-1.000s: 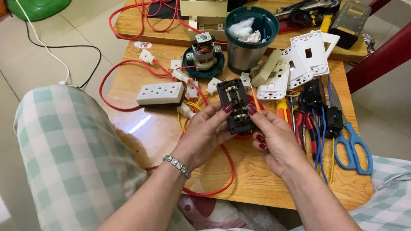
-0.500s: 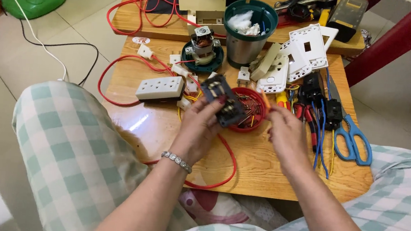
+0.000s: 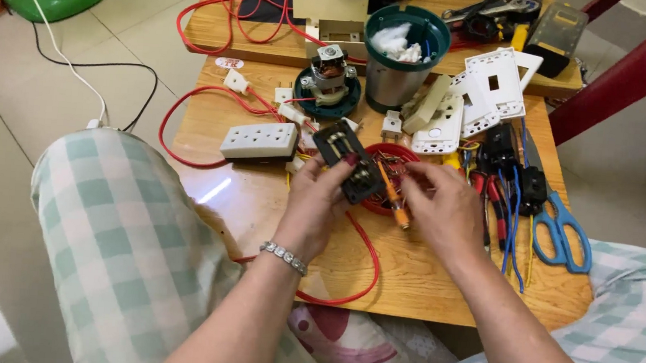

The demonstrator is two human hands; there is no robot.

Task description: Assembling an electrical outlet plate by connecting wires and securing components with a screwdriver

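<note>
Head view: left hand [image 3: 313,208] fingers clamped on black rectangular plastic switch module [image 3: 351,163], w/ right hand [image 3: 448,207] fingers pinching orange-handled screwdriver [image 3: 392,196] against it, above wooden tabletop [image 3: 260,200] & red round bowl [image 3: 394,158].

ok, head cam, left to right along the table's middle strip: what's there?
White power strip → left hand holding the black switch module → orange screwdriver in the right hand → red-handled pliers → blue scissors.
</note>
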